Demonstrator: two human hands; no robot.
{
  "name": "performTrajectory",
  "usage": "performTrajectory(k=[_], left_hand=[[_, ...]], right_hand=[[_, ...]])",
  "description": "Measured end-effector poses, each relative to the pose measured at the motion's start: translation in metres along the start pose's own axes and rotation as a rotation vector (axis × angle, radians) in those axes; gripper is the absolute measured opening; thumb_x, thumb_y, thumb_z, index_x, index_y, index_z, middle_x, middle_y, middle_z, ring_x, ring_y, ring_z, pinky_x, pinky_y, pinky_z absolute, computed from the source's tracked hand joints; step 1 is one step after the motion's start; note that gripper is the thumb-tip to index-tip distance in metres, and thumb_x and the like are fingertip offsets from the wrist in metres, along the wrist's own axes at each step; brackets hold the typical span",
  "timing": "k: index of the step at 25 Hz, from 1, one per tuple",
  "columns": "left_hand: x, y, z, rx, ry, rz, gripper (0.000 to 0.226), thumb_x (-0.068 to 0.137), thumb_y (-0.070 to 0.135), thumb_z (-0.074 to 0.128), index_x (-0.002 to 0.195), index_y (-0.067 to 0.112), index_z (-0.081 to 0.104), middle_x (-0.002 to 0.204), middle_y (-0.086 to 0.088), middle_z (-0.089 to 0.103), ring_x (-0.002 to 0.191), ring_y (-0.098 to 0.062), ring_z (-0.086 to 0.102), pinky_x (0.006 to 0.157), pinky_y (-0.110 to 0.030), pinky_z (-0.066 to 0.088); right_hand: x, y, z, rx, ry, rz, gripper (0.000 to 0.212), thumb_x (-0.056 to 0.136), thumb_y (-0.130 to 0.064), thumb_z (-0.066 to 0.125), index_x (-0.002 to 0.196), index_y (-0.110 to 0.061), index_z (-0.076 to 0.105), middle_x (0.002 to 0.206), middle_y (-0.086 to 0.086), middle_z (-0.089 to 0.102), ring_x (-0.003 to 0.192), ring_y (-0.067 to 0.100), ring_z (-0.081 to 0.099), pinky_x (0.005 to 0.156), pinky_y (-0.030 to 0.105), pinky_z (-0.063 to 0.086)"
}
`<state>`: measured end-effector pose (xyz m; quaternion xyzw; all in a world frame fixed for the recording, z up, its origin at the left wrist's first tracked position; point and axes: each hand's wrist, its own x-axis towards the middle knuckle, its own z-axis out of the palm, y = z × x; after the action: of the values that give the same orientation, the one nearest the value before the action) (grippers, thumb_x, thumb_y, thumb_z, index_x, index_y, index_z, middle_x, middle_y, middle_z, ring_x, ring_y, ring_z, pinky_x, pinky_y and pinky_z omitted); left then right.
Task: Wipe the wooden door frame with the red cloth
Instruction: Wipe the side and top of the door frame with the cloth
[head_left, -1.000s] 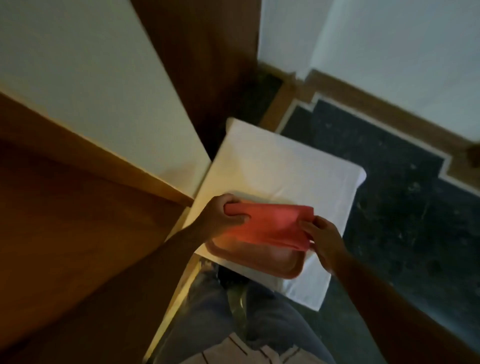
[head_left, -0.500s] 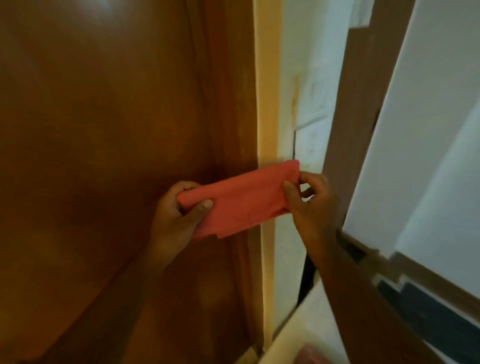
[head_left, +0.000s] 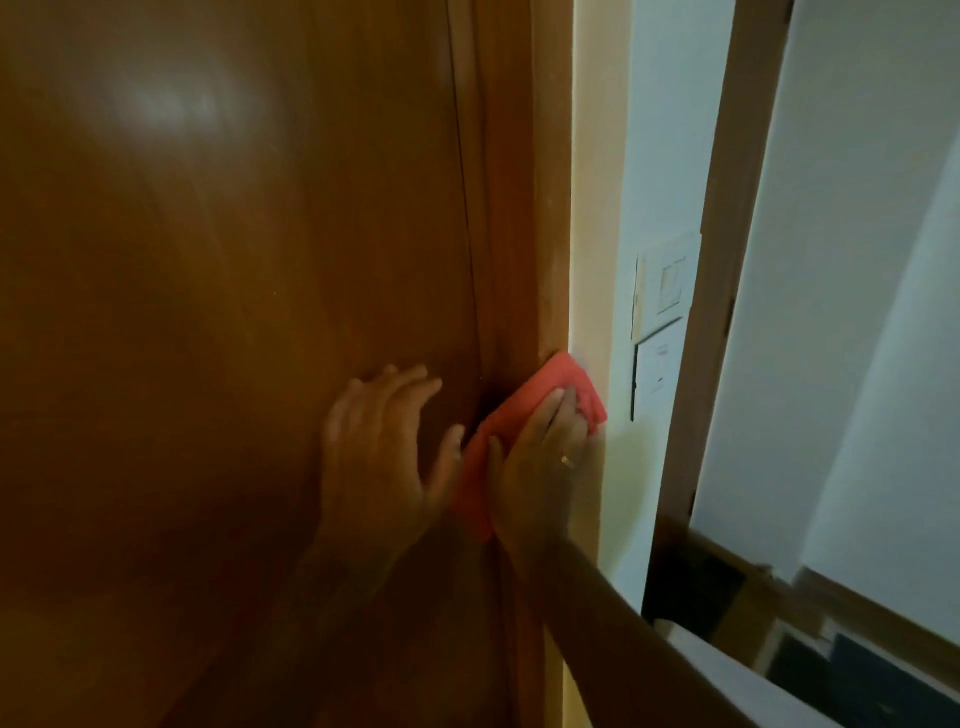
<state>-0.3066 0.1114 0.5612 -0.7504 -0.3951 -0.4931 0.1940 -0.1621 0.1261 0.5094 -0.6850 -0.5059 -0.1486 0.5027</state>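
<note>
The wooden door frame (head_left: 524, 208) runs upright just right of the brown door (head_left: 234, 312). My right hand (head_left: 540, 457) lies flat on the red cloth (head_left: 558, 379) and presses it against the frame at about mid height. The cloth sticks out above and left of the fingers, and its right corner reaches the cream wall edge. My left hand (head_left: 379, 452) rests on the door panel just left of the cloth, fingers spread, holding nothing. A ring shows on my right hand.
A cream wall strip (head_left: 597, 234) borders the frame on the right. Beyond it are white switch plates (head_left: 667, 291) and another brown frame post (head_left: 727, 260) with white panels. A white cloth-covered surface (head_left: 737, 680) and dark floor (head_left: 883, 680) lie at the lower right.
The view swung up from the tray to the door. My left hand let go of the cloth and went flat on the door. My right hand now presses the cloth onto the frame.
</note>
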Motion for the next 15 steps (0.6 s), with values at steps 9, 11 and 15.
performTrajectory(k=[9,11,15], left_hand=[[0.047,-0.011,0.010,0.729,0.101,-0.082,0.074,0.097,0.054,0.037,0.160,0.020,0.019,0.166,-0.012,0.010,0.152,-0.035,0.006,0.117,-0.063,-0.004],[0.046,-0.015,0.013,0.741,0.126,-0.074,0.074,0.096,0.055,0.038,0.160,0.020,0.020,0.166,-0.012,0.009,0.152,-0.035,0.008,0.117,-0.064,-0.001],[0.042,-0.021,0.017,0.773,0.149,-0.036,0.075,0.097,0.056,0.035,0.160,0.020,0.018,0.166,-0.012,0.004,0.151,-0.036,0.006,0.117,-0.061,-0.005]], right_hand=[[0.214,-0.086,-0.052,0.130,0.410,-0.445,0.067,0.092,-0.024,0.058,0.147,0.007,0.036,0.152,0.032,0.036,0.140,0.052,0.031,0.110,0.054,0.032],[0.202,-0.065,-0.033,0.113,0.453,-0.504,0.070,0.094,-0.030,0.057,0.149,0.004,0.031,0.153,0.030,0.034,0.141,0.049,0.029,0.110,0.053,0.035],[0.045,0.055,0.032,-0.127,0.111,-0.537,0.086,0.092,-0.047,0.058,0.154,-0.002,0.019,0.154,0.025,0.020,0.136,0.048,0.032,0.104,0.058,0.035]])
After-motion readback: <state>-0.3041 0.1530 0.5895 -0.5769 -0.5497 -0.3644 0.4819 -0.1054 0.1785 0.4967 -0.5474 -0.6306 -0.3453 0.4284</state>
